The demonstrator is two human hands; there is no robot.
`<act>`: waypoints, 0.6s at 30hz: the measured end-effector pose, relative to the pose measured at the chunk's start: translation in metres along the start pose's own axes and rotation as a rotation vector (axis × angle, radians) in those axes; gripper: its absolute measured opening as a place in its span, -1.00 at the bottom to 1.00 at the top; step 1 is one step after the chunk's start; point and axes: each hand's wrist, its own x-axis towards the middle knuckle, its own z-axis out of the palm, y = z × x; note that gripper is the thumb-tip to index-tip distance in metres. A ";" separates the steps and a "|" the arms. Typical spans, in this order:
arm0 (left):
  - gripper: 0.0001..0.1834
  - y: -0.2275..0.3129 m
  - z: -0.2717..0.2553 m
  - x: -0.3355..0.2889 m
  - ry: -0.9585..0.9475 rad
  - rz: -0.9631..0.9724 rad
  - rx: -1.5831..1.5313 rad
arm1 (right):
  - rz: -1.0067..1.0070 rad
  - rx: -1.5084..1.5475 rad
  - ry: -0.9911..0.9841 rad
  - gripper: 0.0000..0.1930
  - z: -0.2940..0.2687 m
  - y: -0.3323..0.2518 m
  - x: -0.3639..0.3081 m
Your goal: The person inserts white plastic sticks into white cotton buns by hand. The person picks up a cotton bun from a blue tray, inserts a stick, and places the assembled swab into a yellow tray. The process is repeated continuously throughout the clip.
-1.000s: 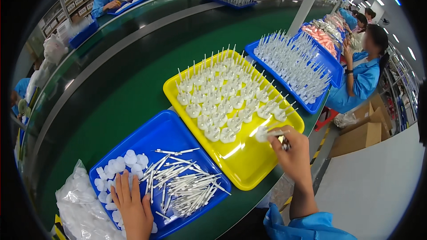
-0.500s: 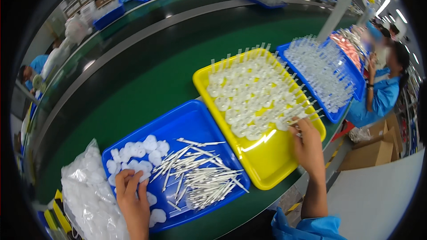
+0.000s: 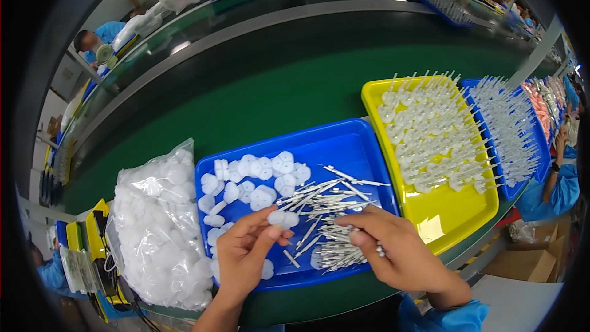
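Note:
My left hand (image 3: 243,252) is over the near blue tray (image 3: 332,141), pinching a white scalloped plastic disc (image 3: 284,219) between thumb and fingers. Just right of it, my right hand (image 3: 396,249) is closed above a heap of thin white sticks (image 3: 313,203). Small pale stick ends poke out from its fingers; how many it holds is hidden. Loose discs (image 3: 263,197) of the same kind lie along the left part of the tray. A yellow tray (image 3: 430,218) stands to the right, with rows of discs bearing upright sticks.
A clear bag of white discs (image 3: 160,227) leans at the tray's left. Another blue tray (image 3: 513,190) full of upright sticks is beyond the yellow one. The trays rest on a green belt (image 3: 264,98). Co-workers sit at the right and far left; cardboard boxes (image 3: 522,264) stand lower right.
My right hand has come from the yellow tray to over the stick heap. My left hand has lifted a disc from the tray. The view has swung left.

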 end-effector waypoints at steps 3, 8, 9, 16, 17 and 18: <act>-0.74 -0.003 -0.008 -0.001 -0.057 -0.062 -0.091 | -0.139 0.015 -0.060 -0.69 0.014 -0.002 0.018; -0.83 -0.005 -0.006 -0.004 -0.123 -0.022 -0.327 | -0.111 0.043 -0.104 -0.70 0.030 0.003 0.026; -0.83 -0.006 -0.007 -0.004 -0.136 -0.014 -0.343 | -0.122 0.037 -0.094 -0.71 0.032 0.003 0.025; -0.82 -0.007 -0.007 -0.001 -0.144 -0.026 -0.395 | -0.130 0.036 0.000 -0.76 0.042 0.014 0.020; -0.82 -0.007 -0.007 -0.001 -0.145 -0.033 -0.398 | -0.089 0.030 0.000 -0.76 0.042 0.014 0.019; -0.82 -0.007 -0.007 -0.001 -0.152 -0.030 -0.407 | -0.107 0.011 0.006 -0.77 0.041 0.014 0.019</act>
